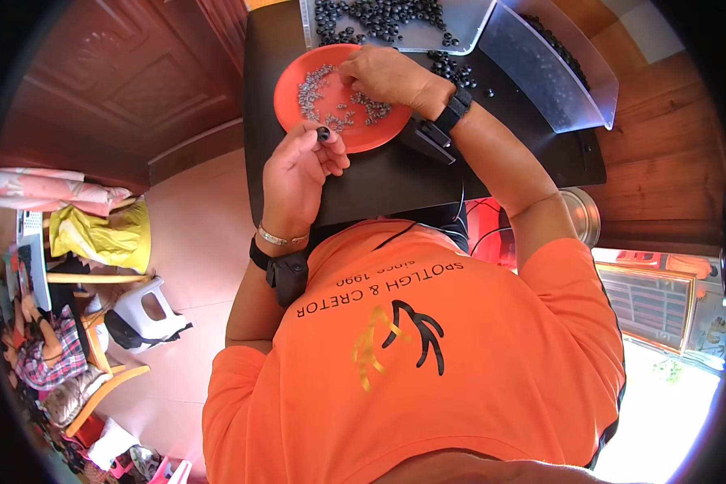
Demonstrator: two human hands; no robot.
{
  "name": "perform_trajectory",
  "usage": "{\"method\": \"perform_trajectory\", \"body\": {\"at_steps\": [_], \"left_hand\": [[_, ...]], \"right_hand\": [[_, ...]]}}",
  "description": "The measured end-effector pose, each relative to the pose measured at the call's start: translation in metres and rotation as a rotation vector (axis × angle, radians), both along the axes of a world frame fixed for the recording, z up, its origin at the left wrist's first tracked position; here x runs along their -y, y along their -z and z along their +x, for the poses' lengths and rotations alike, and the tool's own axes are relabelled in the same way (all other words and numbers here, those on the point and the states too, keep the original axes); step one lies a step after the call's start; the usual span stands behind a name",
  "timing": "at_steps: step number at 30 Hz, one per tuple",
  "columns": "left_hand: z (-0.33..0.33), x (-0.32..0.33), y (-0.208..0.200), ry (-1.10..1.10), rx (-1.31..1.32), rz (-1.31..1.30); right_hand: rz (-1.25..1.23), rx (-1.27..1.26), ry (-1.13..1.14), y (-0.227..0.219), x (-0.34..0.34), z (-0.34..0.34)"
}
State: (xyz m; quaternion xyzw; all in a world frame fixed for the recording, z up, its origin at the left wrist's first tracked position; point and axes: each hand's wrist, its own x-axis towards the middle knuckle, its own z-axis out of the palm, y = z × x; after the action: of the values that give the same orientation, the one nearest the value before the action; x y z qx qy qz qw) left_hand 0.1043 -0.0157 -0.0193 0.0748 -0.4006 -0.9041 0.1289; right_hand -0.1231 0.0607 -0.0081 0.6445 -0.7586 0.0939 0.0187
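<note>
My left hand is raised at the near edge of a round red plate. Between its thumb and forefinger it pinches a small black knob-like piece with a hole in it. Over the far right part of the plate, my right hand points its fingers down with the tips pressed together. Whatever those fingertips hold is hidden. Small silvery metal pieces lie scattered on the plate in loose clusters.
The plate rests on a dark table. Beyond it stands a clear tub of black pieces, with loose black pieces beside it. Another clear bin is at the right. Another person sits far left, near a white stool.
</note>
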Motion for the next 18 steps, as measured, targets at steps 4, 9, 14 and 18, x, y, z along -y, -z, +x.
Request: {"method": "perform_trajectory", "body": {"at_steps": [4,9,14,18], "left_hand": [[0.009,0.0,0.007,0.025,0.007,-0.007],[0.021,0.002,0.017,0.028,-0.004,0.08],[0.023,0.004,0.023,0.033,-0.059,0.142],[0.023,0.004,0.024,0.032,-0.059,0.16]], "right_hand": [[-0.032,0.077,-0.012,0.002,-0.013,-0.005],[-0.166,0.066,0.012,-0.019,-0.027,0.0],[-0.109,0.12,0.004,-0.024,-0.019,0.013],[0.017,0.12,0.061,-0.02,-0.012,0.019]]}}
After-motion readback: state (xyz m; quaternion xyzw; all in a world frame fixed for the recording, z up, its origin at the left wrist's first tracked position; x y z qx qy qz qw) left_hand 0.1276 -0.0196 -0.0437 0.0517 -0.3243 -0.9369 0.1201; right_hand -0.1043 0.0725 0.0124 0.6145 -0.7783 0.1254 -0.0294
